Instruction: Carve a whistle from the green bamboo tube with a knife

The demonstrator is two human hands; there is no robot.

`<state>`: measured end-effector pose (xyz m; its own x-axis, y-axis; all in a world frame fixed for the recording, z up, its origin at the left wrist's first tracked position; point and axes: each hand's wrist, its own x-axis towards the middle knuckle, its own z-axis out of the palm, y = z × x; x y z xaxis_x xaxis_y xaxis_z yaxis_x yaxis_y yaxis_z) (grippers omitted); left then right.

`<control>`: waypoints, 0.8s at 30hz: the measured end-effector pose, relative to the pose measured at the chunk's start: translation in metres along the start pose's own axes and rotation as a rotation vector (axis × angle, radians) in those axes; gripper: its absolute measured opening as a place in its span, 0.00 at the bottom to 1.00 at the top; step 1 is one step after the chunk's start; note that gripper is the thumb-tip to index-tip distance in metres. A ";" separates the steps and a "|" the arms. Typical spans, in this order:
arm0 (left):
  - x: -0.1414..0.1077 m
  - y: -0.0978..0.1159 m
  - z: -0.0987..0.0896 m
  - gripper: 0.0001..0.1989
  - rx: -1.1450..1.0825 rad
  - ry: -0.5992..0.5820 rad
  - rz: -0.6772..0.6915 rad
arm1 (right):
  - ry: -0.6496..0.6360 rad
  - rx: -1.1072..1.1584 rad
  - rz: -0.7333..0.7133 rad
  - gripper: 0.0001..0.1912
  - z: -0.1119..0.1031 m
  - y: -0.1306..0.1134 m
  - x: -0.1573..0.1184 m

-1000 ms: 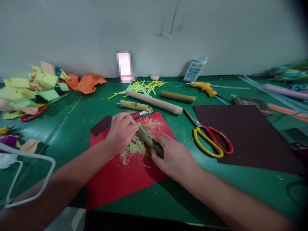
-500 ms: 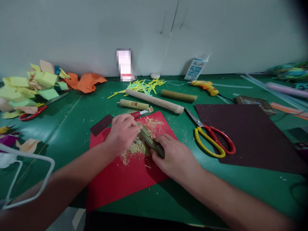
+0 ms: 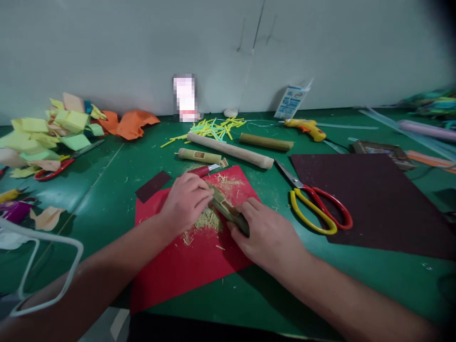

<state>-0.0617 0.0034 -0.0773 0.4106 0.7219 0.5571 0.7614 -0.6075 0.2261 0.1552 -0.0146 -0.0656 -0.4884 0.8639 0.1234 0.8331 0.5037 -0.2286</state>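
Note:
Both hands are closed round a short greenish bamboo tube [image 3: 223,205] with an opening cut in its side, held slanting over a red sheet [image 3: 181,278]. My left hand [image 3: 185,202] grips its far end, and my right hand [image 3: 268,230] has fingers wrapped on the near end. Beneath the tube lies a heap of pale bamboo shavings [image 3: 208,220]. Just beyond my left hand rests a red-handled craft knife [image 3: 202,171], its blade pointing right. A second notched bamboo piece [image 3: 210,158] lies behind the knife.
Red-and-yellow scissors [image 3: 315,209] lie right, partly on a dark sheet [image 3: 374,204]. Farther back are a long pale stick [image 3: 231,151], another bamboo piece [image 3: 266,141], yellow strips [image 3: 206,127] and a glue gun [image 3: 306,128]. Folded papers [image 3: 46,130] pile up at left; a white frame [image 3: 76,266] stands near my left arm.
The bamboo tube has turned slightly in my hands, showing more of its cut opening. Both hands stay on it; the whole view has shifted a little.

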 end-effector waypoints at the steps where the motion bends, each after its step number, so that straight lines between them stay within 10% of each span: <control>1: 0.001 0.001 0.000 0.08 -0.028 -0.008 0.028 | 0.001 0.009 -0.003 0.06 0.001 0.000 0.000; 24: 0.000 0.006 0.001 0.07 0.067 0.018 0.045 | -0.020 0.068 0.018 0.07 0.005 -0.003 0.000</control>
<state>-0.0571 -0.0002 -0.0767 0.4361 0.6879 0.5802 0.7746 -0.6152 0.1471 0.1517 -0.0164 -0.0695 -0.4788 0.8723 0.0991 0.8228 0.4853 -0.2958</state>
